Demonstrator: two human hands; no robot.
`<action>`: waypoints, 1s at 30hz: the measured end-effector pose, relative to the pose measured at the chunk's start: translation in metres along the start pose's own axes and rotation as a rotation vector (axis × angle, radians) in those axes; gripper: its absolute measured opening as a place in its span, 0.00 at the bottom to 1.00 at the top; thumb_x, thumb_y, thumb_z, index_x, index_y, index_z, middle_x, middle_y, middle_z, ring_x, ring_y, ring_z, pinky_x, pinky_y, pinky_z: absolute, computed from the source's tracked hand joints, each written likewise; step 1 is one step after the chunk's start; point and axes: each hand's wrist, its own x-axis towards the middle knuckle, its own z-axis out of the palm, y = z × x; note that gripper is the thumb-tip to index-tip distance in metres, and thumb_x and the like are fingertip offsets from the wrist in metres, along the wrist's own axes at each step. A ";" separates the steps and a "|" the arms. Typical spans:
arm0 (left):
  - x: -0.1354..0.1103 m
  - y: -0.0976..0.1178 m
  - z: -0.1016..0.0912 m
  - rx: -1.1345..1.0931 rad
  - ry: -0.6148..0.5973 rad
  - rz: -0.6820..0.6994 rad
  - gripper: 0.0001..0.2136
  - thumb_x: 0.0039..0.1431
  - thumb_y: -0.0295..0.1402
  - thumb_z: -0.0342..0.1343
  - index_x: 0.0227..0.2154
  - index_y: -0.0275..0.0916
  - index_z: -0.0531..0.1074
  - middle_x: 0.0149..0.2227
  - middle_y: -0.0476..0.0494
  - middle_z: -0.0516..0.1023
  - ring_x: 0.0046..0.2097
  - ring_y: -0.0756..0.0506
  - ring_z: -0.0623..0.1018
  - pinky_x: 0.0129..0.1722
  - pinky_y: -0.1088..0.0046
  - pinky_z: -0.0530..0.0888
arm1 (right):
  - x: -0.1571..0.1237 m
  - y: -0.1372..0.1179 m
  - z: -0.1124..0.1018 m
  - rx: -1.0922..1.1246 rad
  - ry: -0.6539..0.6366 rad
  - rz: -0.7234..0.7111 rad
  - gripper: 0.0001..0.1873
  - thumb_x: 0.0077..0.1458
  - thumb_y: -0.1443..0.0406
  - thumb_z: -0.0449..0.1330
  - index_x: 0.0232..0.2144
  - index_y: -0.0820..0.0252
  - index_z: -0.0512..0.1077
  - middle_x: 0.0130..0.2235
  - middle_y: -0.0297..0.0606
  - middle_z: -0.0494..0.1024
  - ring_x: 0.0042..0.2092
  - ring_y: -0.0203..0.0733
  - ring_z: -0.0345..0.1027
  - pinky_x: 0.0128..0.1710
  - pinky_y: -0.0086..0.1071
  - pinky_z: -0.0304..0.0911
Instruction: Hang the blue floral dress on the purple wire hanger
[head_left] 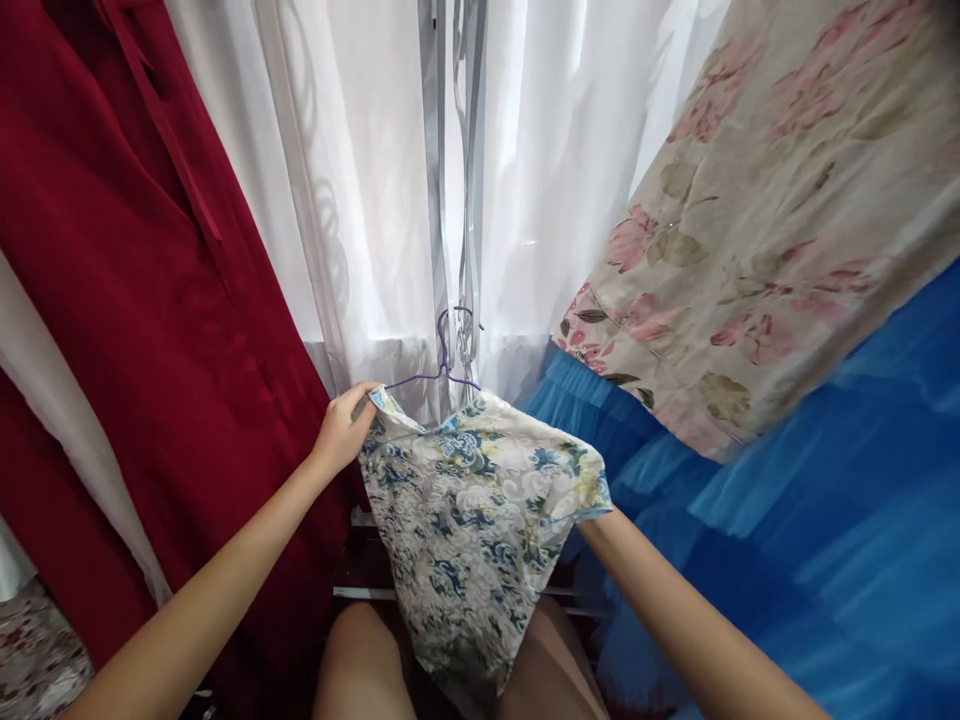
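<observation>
A white floral top (457, 520) with blue and green flowers and light blue trim hangs in front of me from a purple hanger (424, 377). My left hand (346, 430) is closed on the top's left shoulder, at the edge of the neckline, beside the hanger's left arm. My right forearm goes into the sleeve (589, 480) on the right. The fabric covers my right hand, so its fingers are hidden. The hanger's right arm runs under the cloth at the other shoulder. Its hook is at a hanging metal chain (463, 340).
A dark red garment (172, 330) hangs at the left. On the right, a beige cloth with pink flowers (750, 250) hangs over a blue tulle skirt (750, 560). Behind are a white curtain (360, 180) and grey vertical straps (435, 150). My knees (364, 660) are below.
</observation>
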 end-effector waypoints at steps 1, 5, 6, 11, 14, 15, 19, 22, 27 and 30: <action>-0.002 0.009 -0.003 0.022 -0.017 0.047 0.15 0.66 0.35 0.47 0.51 0.41 0.73 0.49 0.42 0.75 0.51 0.42 0.74 0.54 0.66 0.68 | -0.007 0.001 -0.010 0.057 0.025 -0.003 0.16 0.49 0.49 0.64 0.29 0.52 0.80 0.35 0.38 0.84 0.40 0.50 0.79 0.41 0.41 0.75; -0.001 0.035 -0.002 0.081 -0.022 0.171 0.18 0.67 0.31 0.45 0.55 0.43 0.72 0.52 0.41 0.71 0.54 0.44 0.73 0.55 0.68 0.67 | -0.039 0.003 -0.043 0.190 0.163 -0.018 0.25 0.49 0.42 0.62 0.28 0.56 0.78 0.27 0.39 0.82 0.34 0.53 0.78 0.34 0.42 0.75; 0.004 0.038 0.000 0.077 -0.012 0.172 0.17 0.66 0.30 0.45 0.53 0.43 0.73 0.51 0.42 0.72 0.53 0.44 0.73 0.54 0.68 0.67 | -0.047 0.003 -0.045 0.185 0.182 -0.040 0.24 0.50 0.43 0.63 0.30 0.57 0.78 0.27 0.39 0.81 0.35 0.53 0.78 0.33 0.40 0.74; 0.042 0.034 0.022 -0.119 -0.084 -0.136 0.14 0.58 0.29 0.46 0.27 0.36 0.76 0.36 0.43 0.79 0.40 0.43 0.78 0.43 0.68 0.72 | -0.054 -0.022 -0.026 0.177 0.332 -0.235 0.21 0.51 0.47 0.65 0.31 0.58 0.74 0.27 0.36 0.80 0.32 0.49 0.76 0.30 0.35 0.71; 0.046 0.036 0.029 -0.165 -0.098 -0.187 0.13 0.56 0.30 0.46 0.29 0.36 0.77 0.37 0.42 0.80 0.40 0.43 0.78 0.41 0.69 0.72 | -0.038 -0.048 -0.014 0.208 0.406 -0.307 0.22 0.52 0.45 0.63 0.28 0.58 0.71 0.26 0.35 0.78 0.29 0.44 0.74 0.28 0.33 0.69; 0.042 0.038 0.029 -0.146 -0.048 -0.158 0.12 0.57 0.30 0.47 0.34 0.36 0.77 0.40 0.43 0.79 0.41 0.43 0.77 0.42 0.70 0.71 | -0.034 -0.056 -0.010 0.196 0.403 -0.324 0.23 0.52 0.45 0.63 0.27 0.58 0.70 0.25 0.34 0.77 0.28 0.43 0.73 0.28 0.32 0.69; 0.018 0.042 0.025 -0.027 0.119 -0.038 0.12 0.58 0.37 0.56 0.42 0.39 0.75 0.44 0.45 0.77 0.44 0.44 0.75 0.44 0.71 0.69 | -0.040 -0.074 0.015 0.040 0.331 -0.450 0.26 0.57 0.44 0.58 0.22 0.58 0.66 0.22 0.32 0.71 0.25 0.38 0.66 0.23 0.29 0.62; 0.015 0.036 0.025 -0.093 0.064 -0.092 0.13 0.61 0.43 0.53 0.34 0.38 0.74 0.28 0.49 0.74 0.32 0.47 0.73 0.34 0.73 0.67 | -0.067 -0.078 0.039 -0.090 0.175 -0.527 0.23 0.62 0.47 0.54 0.26 0.58 0.69 0.25 0.33 0.72 0.28 0.38 0.67 0.27 0.29 0.63; 0.044 0.028 0.034 -0.226 0.102 -0.134 0.19 0.64 0.46 0.48 0.26 0.37 0.71 0.20 0.52 0.65 0.23 0.49 0.65 0.25 0.74 0.61 | -0.075 -0.091 0.052 -0.142 -0.020 -0.592 0.17 0.65 0.52 0.54 0.43 0.56 0.75 0.41 0.38 0.78 0.44 0.45 0.72 0.47 0.35 0.67; 0.053 0.029 0.038 -0.229 0.161 -0.109 0.17 0.63 0.46 0.50 0.26 0.38 0.69 0.21 0.52 0.63 0.25 0.49 0.65 0.26 0.75 0.61 | -0.055 -0.096 0.045 -0.100 -0.010 -0.598 0.18 0.65 0.52 0.53 0.48 0.55 0.74 0.45 0.37 0.79 0.48 0.46 0.72 0.52 0.37 0.66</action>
